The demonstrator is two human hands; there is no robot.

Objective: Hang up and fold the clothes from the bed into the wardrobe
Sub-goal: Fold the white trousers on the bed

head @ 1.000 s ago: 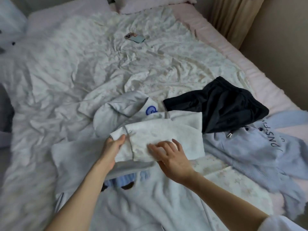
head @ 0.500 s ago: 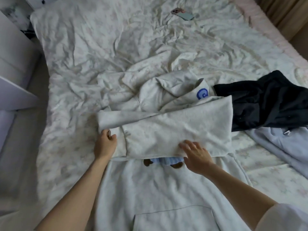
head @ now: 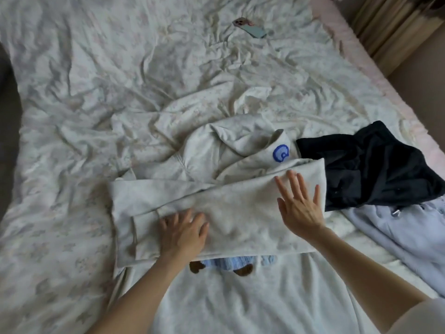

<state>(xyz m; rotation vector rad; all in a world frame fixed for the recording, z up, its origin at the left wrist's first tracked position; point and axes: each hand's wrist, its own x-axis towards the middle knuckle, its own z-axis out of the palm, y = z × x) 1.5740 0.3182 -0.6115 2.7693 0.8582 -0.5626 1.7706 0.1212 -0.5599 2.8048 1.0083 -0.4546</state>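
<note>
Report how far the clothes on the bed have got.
Done: the cream hoodie's sleeves are folded across its chest. In hand: the left hand and right hand lie flat on those sleeves, fingers straight. Left: its lower half is unfolded, and the black garment and the lilac sweatshirt lie loose on the bed. No wardrobe is in view.

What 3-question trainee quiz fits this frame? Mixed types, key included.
1. True or false: both hands lie flat on the cream hoodie.
2. Which lies farthest up the bed: A) phone B) black garment C) lavender sweatshirt?
3. What colour is the round logo on the hood?

Key: 1 true, left hand and right hand press it with straight fingers; 2 A; 3 blue.
</note>
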